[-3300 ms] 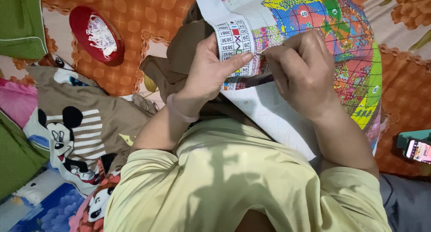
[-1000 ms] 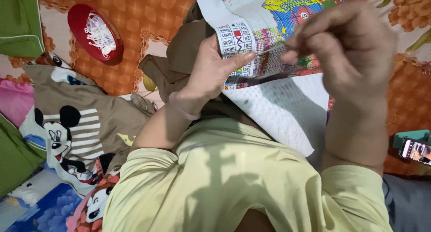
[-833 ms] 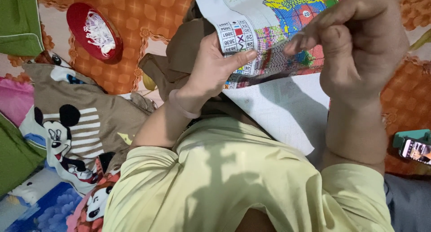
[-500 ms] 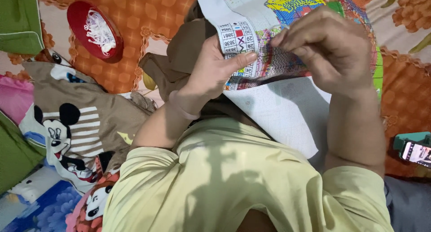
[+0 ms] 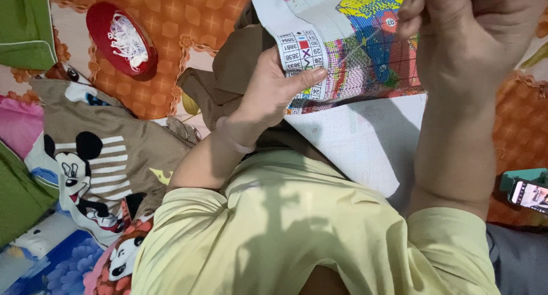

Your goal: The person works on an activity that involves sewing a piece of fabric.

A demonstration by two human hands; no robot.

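Observation:
A white cross-stitch canvas (image 5: pixel 365 129) with a bright, many-coloured stitched picture lies over my lap. My left hand (image 5: pixel 274 92) grips its left edge, thumb pressed on the printed colour chart. My right hand (image 5: pixel 474 38) is raised above the stitched area near the top right, fingers pinched on a thin thread (image 5: pixel 359 43) that runs down to the fabric. The needle itself is too small to make out.
A red oval dish (image 5: pixel 117 41) holding white thread sits on the orange patterned mat (image 5: pixel 188 15) at top left. Cartoon-printed cloth (image 5: pixel 97 163) and green fabric (image 5: pixel 23 21) lie to the left. A phone (image 5: pixel 528 193) with a lit screen rests at the right edge.
My right hand dipped to the canvas half a second ago and has since risen toward the top right, drawing the thread up. My left hand has kept its grip.

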